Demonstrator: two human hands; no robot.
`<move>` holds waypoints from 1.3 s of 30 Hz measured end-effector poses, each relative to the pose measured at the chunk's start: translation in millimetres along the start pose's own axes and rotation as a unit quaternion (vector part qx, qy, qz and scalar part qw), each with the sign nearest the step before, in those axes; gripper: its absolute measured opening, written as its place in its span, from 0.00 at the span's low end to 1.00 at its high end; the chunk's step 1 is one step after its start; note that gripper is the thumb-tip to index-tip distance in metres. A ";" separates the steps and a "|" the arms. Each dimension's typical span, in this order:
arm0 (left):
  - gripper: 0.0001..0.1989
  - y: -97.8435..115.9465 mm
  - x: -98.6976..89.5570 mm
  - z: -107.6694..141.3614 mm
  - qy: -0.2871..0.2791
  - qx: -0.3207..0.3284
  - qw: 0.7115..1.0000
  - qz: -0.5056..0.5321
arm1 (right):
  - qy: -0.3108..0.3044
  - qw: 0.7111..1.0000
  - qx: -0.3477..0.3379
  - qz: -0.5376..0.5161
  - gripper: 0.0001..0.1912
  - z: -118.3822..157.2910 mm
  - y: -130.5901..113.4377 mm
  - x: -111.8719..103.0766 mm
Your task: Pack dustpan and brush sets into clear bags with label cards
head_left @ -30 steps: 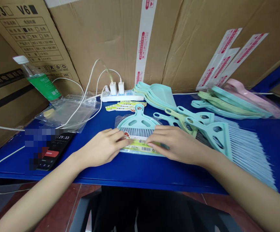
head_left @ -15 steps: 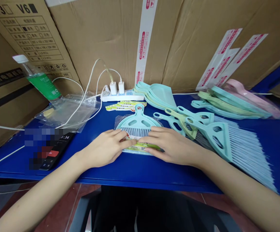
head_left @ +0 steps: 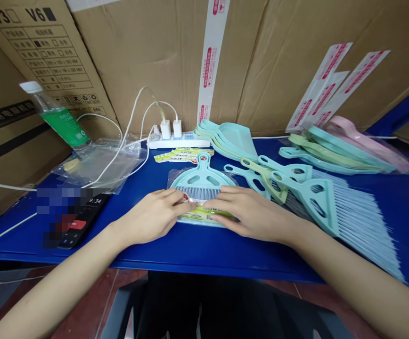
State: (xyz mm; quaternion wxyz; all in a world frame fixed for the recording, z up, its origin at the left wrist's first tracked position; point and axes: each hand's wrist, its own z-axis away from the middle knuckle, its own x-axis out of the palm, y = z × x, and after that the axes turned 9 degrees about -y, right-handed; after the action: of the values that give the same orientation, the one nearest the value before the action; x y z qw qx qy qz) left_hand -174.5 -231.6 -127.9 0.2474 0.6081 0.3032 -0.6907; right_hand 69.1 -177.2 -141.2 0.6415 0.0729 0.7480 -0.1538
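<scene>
In front of me on the blue table lies a light-blue brush [head_left: 203, 176] on a matching dustpan, inside a clear plastic bag. Across the bristles is a yellow-green printed label card [head_left: 199, 214]. My left hand [head_left: 157, 212] grips the left side of the set, its fingers curled at the edge and its thumb over the card. From the right, my right hand [head_left: 243, 209] holds the card's right part between fingers and thumb, the card bending up slightly there. Whether the card is inside the bag or on it, I cannot tell.
Loose brushes [head_left: 306, 197] lie right, dustpans [head_left: 233, 139] behind them, bagged sets [head_left: 346, 150] at far right. More label cards [head_left: 183, 155] lie near a power strip [head_left: 179, 141]. Left are clear bags [head_left: 98, 162], a bottle [head_left: 61, 122], a phone [head_left: 80, 221] and white cables.
My left thumb has drawn back a little to the left, showing more of the card. My right hand and the set stay almost where they were.
</scene>
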 end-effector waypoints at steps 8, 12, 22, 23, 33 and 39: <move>0.23 1.1 -0.2 -1.0 -0.005 -0.001 1.000 -0.029 | 0.003 1.000 -0.013 -0.005 0.18 -1.1 -0.3 -1.4; 0.23 1.5 -1.7 -1.4 -0.009 -0.009 0.999 -0.046 | 0.001 1.000 -0.002 -0.014 0.17 -0.8 -0.5 -1.6; 0.19 -3.2 -2.3 2.5 0.025 -0.002 0.998 -0.056 | -0.002 1.000 0.004 -0.014 0.16 0.7 1.6 -0.4; 0.19 -3.5 -2.6 2.7 0.027 -0.002 0.998 -0.053 | -0.001 1.000 0.005 -0.012 0.16 0.8 1.7 -0.3; 0.22 -8.0 -8.1 5.3 0.038 -0.024 0.999 -0.025 | -0.013 1.000 0.018 -0.022 0.17 0.4 1.7 -1.1; 0.25 -16.1 -7.6 9.6 0.059 -0.031 0.998 0.007 | -0.022 0.999 0.023 -0.034 0.18 1.3 2.5 -0.8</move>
State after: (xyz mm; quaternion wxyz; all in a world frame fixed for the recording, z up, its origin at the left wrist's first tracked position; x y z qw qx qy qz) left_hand -191.5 -227.5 -117.7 0.2523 0.6423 0.3341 -0.6420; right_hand 71.1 -175.2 -140.9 0.6499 0.0582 0.7325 -0.1941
